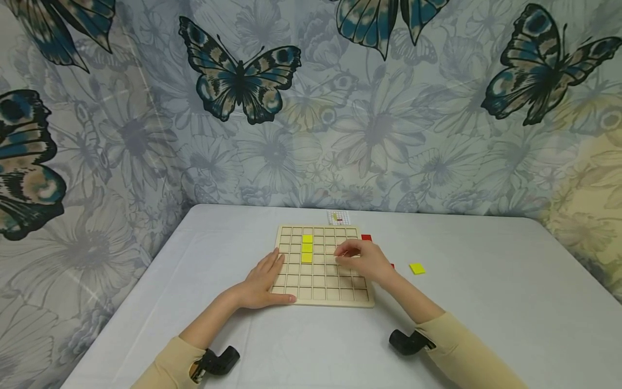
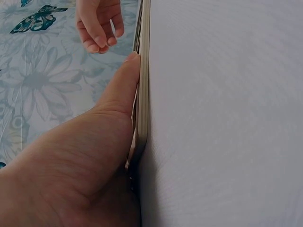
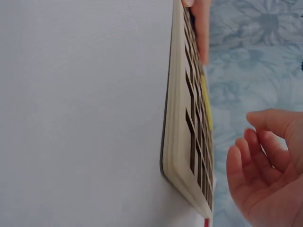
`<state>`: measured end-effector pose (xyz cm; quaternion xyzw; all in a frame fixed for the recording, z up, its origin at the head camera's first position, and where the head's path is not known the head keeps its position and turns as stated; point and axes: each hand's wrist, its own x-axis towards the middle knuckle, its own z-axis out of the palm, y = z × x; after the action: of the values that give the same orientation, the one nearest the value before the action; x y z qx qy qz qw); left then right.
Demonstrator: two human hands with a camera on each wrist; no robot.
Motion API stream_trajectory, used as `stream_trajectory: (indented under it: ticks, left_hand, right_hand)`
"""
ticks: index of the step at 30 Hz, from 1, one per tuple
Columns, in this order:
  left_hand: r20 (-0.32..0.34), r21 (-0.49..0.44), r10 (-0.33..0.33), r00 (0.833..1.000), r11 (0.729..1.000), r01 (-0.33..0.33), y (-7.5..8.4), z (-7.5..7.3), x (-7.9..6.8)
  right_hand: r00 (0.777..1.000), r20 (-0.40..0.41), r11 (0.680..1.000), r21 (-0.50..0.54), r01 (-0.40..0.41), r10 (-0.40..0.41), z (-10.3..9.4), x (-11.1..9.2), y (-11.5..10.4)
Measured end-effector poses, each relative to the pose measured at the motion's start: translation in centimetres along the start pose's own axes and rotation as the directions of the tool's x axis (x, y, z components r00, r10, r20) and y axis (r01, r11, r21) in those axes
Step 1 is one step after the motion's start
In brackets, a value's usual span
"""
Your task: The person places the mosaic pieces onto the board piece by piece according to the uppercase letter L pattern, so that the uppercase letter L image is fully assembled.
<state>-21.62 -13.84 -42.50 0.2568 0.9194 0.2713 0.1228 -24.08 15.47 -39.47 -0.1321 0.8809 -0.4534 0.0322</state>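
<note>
A pale wooden grid board (image 1: 320,294) lies on the white table, with three yellow square tiles (image 1: 307,248) in one column of its cells. My left hand (image 1: 259,283) rests at the board's left edge and near corner, fingers extended, thumb along the front edge. Over the right half of the board hovers my right hand (image 1: 362,258), its fingers loosely bent. In the right wrist view, the thumb and fingers of that hand (image 3: 274,165) stand apart with nothing visible between them. The left wrist view shows the left thumb (image 2: 120,85) against the board's side.
A red tile (image 1: 366,237) lies beside the board's upper right edge, and another red piece (image 1: 392,266) is mostly hidden behind the right wrist. Farther right is a loose yellow tile (image 1: 417,268). Behind the board lies a small printed grid card (image 1: 338,218).
</note>
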Motion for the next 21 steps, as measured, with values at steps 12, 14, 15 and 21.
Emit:
stream_trajectory:
  ticks: [12,14,15,21]
  left_hand:
    - [0.008,0.015,-0.008,1.0,1.0,0.008,0.1,-0.1,-0.1]
    - [0.007,0.015,-0.009,1.0,1.0,0.008,0.0,0.0,-0.1]
    - [0.006,0.016,-0.009,1.0,1.0,0.009,0.0,0.0,-0.1]
    - [0.005,0.011,-0.012,1.0,1.0,0.011,0.0,0.0,-0.1]
  right_hand:
    - [0.994,-0.072,0.997,0.005,-0.077,0.077,-3.1,-2.5,1.9]
    - [0.992,-0.094,0.996,-0.005,-0.089,0.088,-3.5,-2.8,2.3]
    - [0.99,-0.105,0.995,-0.013,-0.094,0.092,-3.7,-3.1,2.5]
    - [0.988,-0.123,0.993,-0.055,-0.101,0.093,-5.1,-4.3,3.4]
